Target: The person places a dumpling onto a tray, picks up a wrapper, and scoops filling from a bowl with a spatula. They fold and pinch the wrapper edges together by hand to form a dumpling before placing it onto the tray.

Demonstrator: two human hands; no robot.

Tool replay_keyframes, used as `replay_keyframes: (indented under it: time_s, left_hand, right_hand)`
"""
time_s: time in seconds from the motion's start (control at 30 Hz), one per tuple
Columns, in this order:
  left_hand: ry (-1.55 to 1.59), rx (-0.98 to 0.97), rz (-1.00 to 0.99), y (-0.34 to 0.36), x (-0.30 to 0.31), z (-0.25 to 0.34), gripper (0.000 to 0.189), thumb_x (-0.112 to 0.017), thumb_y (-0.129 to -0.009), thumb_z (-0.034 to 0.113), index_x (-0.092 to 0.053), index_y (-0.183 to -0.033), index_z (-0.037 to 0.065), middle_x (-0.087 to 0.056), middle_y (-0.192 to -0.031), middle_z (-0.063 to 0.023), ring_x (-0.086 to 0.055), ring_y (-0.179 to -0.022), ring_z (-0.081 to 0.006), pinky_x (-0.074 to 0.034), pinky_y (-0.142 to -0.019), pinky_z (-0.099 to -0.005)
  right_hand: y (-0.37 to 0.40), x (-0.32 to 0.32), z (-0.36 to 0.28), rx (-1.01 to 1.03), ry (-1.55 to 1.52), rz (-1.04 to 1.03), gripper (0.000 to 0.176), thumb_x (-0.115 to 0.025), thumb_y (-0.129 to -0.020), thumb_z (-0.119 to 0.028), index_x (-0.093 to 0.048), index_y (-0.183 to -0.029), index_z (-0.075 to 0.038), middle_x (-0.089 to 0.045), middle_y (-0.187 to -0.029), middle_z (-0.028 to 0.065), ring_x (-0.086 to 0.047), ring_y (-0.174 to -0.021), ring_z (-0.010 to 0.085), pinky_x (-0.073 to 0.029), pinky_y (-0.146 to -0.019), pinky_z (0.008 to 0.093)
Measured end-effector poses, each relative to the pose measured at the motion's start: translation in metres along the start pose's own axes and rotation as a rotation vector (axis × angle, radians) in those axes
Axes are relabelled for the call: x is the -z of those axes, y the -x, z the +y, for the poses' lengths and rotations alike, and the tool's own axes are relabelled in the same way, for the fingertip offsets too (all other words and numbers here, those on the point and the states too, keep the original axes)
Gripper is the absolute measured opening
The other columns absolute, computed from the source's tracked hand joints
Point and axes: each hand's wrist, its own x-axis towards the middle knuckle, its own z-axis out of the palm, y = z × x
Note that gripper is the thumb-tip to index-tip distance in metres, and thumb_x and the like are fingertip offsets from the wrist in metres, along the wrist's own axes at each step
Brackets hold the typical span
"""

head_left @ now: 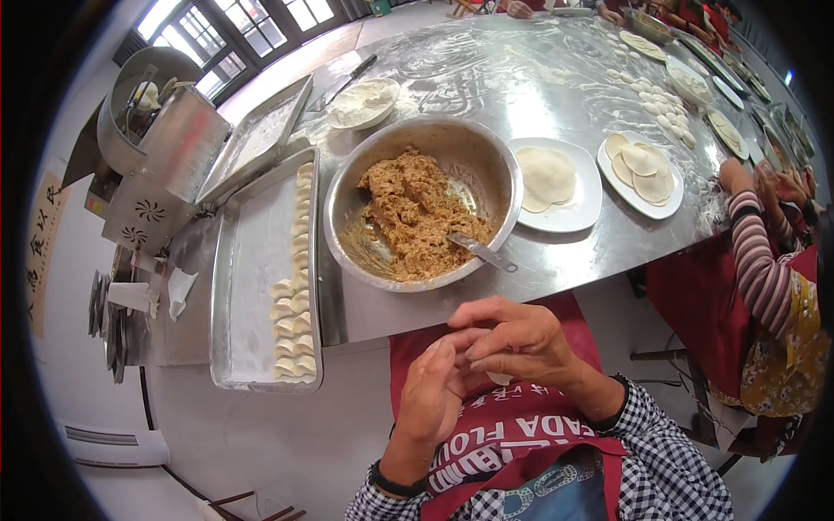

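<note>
My left hand (434, 386) and my right hand (524, 343) meet in front of my apron, fingers closed together around a dumpling (499, 379). Only a pale edge of its dough shows below the right fingers. Just beyond my hands, a steel bowl (512, 187) holds brown minced filling (413, 217). A metal spoon (483, 252) leans in the filling with its handle over the rim. To the left, shaped dumplings (295, 326) line the right side of a metal tray (252, 260). Right of the bowl, round dough wrappers (546, 176) lie on a white plate (578, 213).
A second plate (658, 208) carries more wrappers. Behind the bowl stand a dish of flour (363, 102) and a knife (347, 80). A metal machine (161, 148) is at the left. Dough pieces (665, 108) lie at the far right, near another person's striped sleeve (760, 247).
</note>
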Motion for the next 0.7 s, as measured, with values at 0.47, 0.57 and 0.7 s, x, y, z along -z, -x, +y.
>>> replay_keyframes:
  time_s: [0.47, 0.57, 0.7]
  left_hand:
    - [0.157, 0.004, -0.007, -0.003, 0.003, -0.003, 0.028, -0.035, -0.093, 0.02, -0.041, -0.11, -0.001, -0.049, -0.108, -0.0129, -0.052, -0.102, -0.0215, -0.045, -0.088, -0.0378]
    - [0.139, 0.01, 0.007, -0.004, -0.001, -0.002, 0.027, -0.038, -0.092, 0.015, -0.04, -0.113, -0.002, -0.049, -0.11, -0.0136, -0.053, -0.102, -0.022, -0.045, -0.089, -0.0371]
    - [0.146, 0.023, 0.004, -0.004, -0.002, -0.001, 0.03, -0.04, -0.091, 0.012, -0.038, -0.117, -0.003, -0.049, -0.114, -0.0151, -0.052, -0.105, -0.0224, -0.045, -0.09, -0.0362]
  right_hand:
    - [-0.001, -0.003, 0.0, -0.004, 0.084, 0.085, 0.013, -0.067, -0.072, -0.002, -0.066, -0.085, -0.004, -0.054, -0.112, 0.0143, -0.058, -0.096, 0.0212, -0.047, -0.078, 0.0277]
    - [0.001, -0.001, 0.003, 0.015, 0.04, 0.046, 0.015, -0.068, -0.071, -0.003, -0.066, -0.086, -0.004, -0.056, -0.11, 0.014, -0.057, -0.096, 0.021, -0.047, -0.079, 0.028]
    - [-0.003, -0.006, -0.005, 0.026, 0.104, 0.096, 0.016, -0.068, -0.071, -0.004, -0.066, -0.087, -0.003, -0.056, -0.109, 0.0146, -0.057, -0.096, 0.0218, -0.047, -0.078, 0.0285]
